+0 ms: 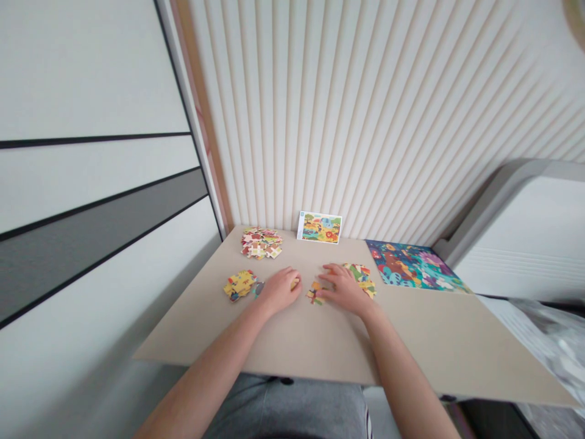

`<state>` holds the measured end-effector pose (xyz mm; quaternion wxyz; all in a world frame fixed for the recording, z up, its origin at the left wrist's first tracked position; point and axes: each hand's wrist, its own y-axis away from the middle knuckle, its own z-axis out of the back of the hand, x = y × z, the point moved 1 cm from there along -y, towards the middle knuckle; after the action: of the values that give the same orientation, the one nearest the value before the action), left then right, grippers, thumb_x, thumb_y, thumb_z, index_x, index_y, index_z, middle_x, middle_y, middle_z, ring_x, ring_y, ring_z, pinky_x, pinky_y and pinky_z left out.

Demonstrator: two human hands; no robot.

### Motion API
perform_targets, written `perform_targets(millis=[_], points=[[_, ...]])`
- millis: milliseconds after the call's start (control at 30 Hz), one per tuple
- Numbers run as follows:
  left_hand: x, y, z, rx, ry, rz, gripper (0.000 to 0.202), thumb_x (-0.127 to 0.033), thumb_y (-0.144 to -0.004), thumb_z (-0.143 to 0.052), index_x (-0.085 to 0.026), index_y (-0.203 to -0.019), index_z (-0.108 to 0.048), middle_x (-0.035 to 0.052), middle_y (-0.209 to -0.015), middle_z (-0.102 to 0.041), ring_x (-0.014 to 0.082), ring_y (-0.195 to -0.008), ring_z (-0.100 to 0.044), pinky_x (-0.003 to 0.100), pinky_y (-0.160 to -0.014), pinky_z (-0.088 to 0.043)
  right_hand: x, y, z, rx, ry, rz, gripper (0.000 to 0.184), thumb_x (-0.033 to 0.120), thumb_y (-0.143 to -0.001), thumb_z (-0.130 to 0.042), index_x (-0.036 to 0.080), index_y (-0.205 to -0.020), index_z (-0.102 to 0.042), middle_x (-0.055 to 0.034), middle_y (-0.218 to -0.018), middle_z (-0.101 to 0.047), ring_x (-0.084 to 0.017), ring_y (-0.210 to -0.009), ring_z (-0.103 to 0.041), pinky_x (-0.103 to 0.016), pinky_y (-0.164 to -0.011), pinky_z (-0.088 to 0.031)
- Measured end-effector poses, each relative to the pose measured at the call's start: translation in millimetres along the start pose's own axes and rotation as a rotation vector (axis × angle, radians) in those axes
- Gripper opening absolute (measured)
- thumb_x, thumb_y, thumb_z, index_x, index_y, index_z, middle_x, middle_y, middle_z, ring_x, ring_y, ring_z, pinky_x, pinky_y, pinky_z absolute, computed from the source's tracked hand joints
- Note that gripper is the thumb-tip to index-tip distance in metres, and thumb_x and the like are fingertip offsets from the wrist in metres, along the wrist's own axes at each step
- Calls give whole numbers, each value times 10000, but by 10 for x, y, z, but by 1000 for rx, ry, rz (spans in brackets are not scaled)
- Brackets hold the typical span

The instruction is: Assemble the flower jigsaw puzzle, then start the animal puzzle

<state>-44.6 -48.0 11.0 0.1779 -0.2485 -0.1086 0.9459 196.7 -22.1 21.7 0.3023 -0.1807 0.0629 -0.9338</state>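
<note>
My left hand (280, 289) is over the middle of the table with its fingers curled round a small yellow puzzle piece (295, 283). My right hand (342, 286) lies opposite, fingers spread, its thumb touching some orange-and-green puzzle pieces (314, 294). Just left of my left hand is a yellow pile of puzzle pieces (240, 284), with a grey-teal piece (258, 288) partly hidden by the hand. Behind my right hand, another pile of green and yellow pieces (364, 279) is partly covered. What lies beneath my right palm is hidden.
A larger heap of puzzle pieces (261, 242) sits at the back left of the beige table (315, 347). A picture card with animals (320, 227) leans against the ribbed wall panel (292, 110). At the back right lies a dark, colourful finished puzzle (414, 267).
</note>
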Motion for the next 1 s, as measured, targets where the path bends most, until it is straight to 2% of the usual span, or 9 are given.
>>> perform_targets(millis=[100, 233, 400, 533, 667, 767, 833, 900, 1000], points=[[7, -1, -12, 4, -18, 0, 111, -222, -938, -519, -224, -926, -629, 58, -982, -644, 205, -923, -632, 307, -820, -467, 84, 2, -77, 143, -17, 43, 667, 636, -770, -758, 280, -1325, -661, -116, -1535, -473, -329, -1475, -321, -525, -1214, -170], [-17, -2, -18, 21, -40, -39, 105, -213, -927, -536, -228, -937, -640, 54, -975, -637, 207, -925, -623, 311, -840, -471, 78, -1, -106, 166, -56, 57, 696, 588, -748, -794, 255, -1341, -641, -124, -1514, -504, -321, -1483, -321, -520, -1225, -132], [-151, 29, 82, 37, -78, -105, 122, -200, -921, -542, -231, -887, -655, 63, -927, -622, 223, -941, -600, 334, -883, -458, 112, -1, -43, 122, -83, 84, 698, 535, -753, -784, 247, -1360, -592, -121, -1449, -565, -323, -1441, -387, -581, -1209, -113], [-183, 106, 306, 5, -166, -155, 174, -183, -940, -501, -229, -901, -664, 86, -987, -625, 242, -992, -576, 376, -921, -431, 54, 13, 94, -15, -10, -3, 596, 515, -828, -705, 238, -1340, -578, -130, -1420, -573, -299, -1396, -435, -591, -1196, -129], [94, 226, 552, 28, -263, -135, 186, -196, -945, -494, -233, -909, -673, 89, -1023, -644, 251, -1026, -569, 405, -955, -405, -168, 87, 190, -104, 124, -215, 564, 520, -874, -644, 223, -1347, -561, -171, -1496, -485, -327, -1431, -371, -628, -1174, -138], [428, 346, 663, 59, -323, -106, 219, -234, -958, -468, -235, -919, -684, 84, -1051, -658, 253, -1039, -575, 420, -975, -393, -331, 167, 170, -29, 142, -385, 725, 604, -859, -634, 221, -1455, -480, -210, -1585, -355, -394, -1486, -261, -687, -1135, -165], [619, 438, 681, 90, -330, -79, 227, -279, -962, -474, -256, -971, -699, 73, -1104, -666, 250, -1070, -580, 432, -1031, -368, -384, 199, 139, 46, 87, -445, 859, 690, -845, -602, 230, -1538, -386, -225, -1627, -268, -428, -1500, -217, -713, -1108, -198], [743, 527, 657, 105, -336, -47, 272, -365, -954, -504, -305, -1147, -686, 67, -1237, -647, 268, -1172, -562, 478, -1105, -315, -393, 202, 120, 91, 16, -466, 913, 766, -852, -526, 247, -1577, -326, -224, -1651, -207, -438, -1507, -200, -721, -1089, -232], [805, 623, 565, 103, -349, 22, 524, -531, -912, -554, -349, -1404, -551, 92, -1494, -491, 333, -1367, -442, 584, -1152, -240, -380, 170, 112, 93, -35, -483, 832, 796, -904, -366, 297, -1569, -349, -196, -1665, -188, -431, -1512, -198, -741, -1068, -248]])
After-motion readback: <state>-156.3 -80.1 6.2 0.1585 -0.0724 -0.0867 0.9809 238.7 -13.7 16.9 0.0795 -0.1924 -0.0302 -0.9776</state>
